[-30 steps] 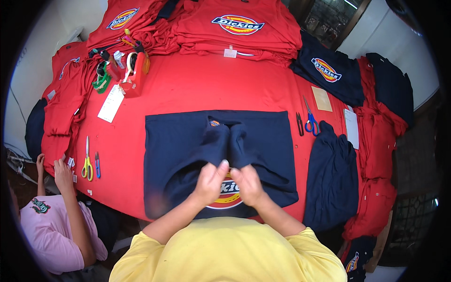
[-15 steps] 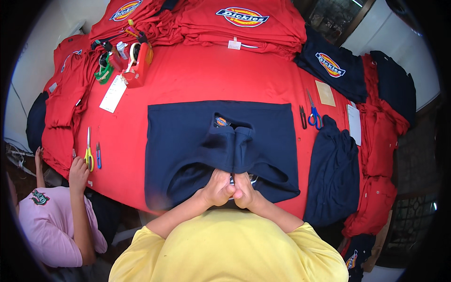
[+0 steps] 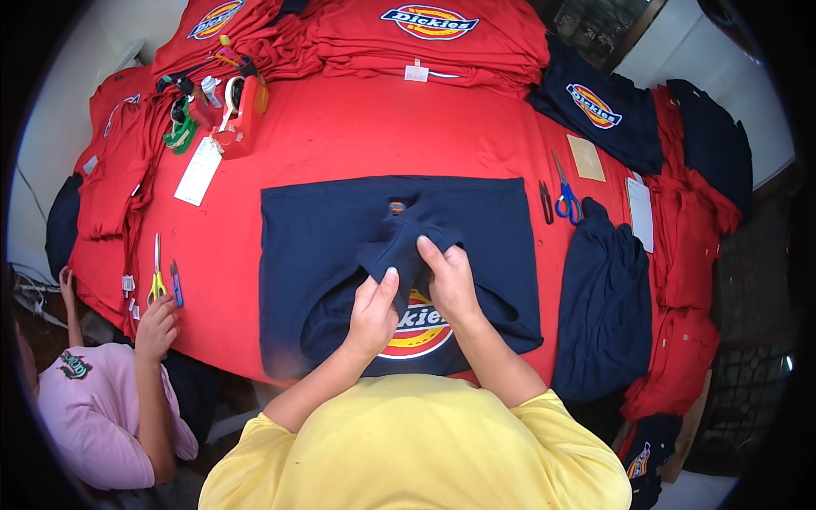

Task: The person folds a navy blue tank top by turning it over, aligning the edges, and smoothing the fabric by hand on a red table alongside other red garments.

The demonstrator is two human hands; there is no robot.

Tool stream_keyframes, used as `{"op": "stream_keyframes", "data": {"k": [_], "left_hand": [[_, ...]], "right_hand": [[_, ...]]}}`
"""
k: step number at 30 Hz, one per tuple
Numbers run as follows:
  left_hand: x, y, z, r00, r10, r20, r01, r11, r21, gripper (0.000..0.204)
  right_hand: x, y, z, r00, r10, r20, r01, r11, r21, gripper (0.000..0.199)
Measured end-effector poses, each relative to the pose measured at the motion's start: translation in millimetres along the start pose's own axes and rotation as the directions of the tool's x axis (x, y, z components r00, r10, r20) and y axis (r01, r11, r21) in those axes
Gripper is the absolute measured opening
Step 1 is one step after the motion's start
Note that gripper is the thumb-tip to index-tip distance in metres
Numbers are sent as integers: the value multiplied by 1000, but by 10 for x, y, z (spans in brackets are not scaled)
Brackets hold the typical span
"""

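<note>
A navy shirt point(image 3: 289, 255) lies spread in front of me, with a small woven patch near its far side and a large printed logo point(image 3: 416, 331) close to my body. Both hands pinch a raised, bunched part of its cloth over the middle. My left hand point(image 3: 374, 313) grips the nearer left edge of that bunch, thumb on top. Slightly farther away, my right hand point(image 3: 449, 280) grips the right edge, also thumb up. Their other fingers are mostly tucked under the fabric. Curved openings show on either side of the bunch.
Yellow-handled scissors point(image 3: 157, 276) and blue snips point(image 3: 176, 283) lie left, near a co-worker's hand point(image 3: 156, 327). Blue-handled scissors point(image 3: 568, 200) and dark snips point(image 3: 546, 202) lie right, beside a crumpled navy garment point(image 3: 602, 306). A red tape dispenser point(image 3: 242, 127) and stacked red shirts point(image 3: 425, 51) stand behind.
My hands have moved away from my body and slightly apart, lifting the bunched cloth. The large logo has come into view. The co-worker's near hand has shifted slightly closer to me.
</note>
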State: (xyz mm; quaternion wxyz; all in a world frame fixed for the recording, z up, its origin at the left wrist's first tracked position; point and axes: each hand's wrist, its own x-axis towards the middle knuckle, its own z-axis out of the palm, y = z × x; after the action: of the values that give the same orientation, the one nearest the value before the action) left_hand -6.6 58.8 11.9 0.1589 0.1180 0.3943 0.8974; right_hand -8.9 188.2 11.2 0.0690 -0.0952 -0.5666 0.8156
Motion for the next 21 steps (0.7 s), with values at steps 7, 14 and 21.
{"op": "stream_keyframes", "data": {"k": [7,14,21], "left_hand": [[-176,-122,-218,996,-45,-75,42,998,-44,40],[-195,-212,-357,960,-281,18,280,949,-146,37],[-256,-401,-384,931,-318,-182,353,911,215,48]], "right_hand": [[238,37,-104,997,3,-83,29,922,386,20],[212,-256,-253,919,380,103,-371,923,-97,31],[252,51,-421,991,128,-32,-132,979,-159,20]]}}
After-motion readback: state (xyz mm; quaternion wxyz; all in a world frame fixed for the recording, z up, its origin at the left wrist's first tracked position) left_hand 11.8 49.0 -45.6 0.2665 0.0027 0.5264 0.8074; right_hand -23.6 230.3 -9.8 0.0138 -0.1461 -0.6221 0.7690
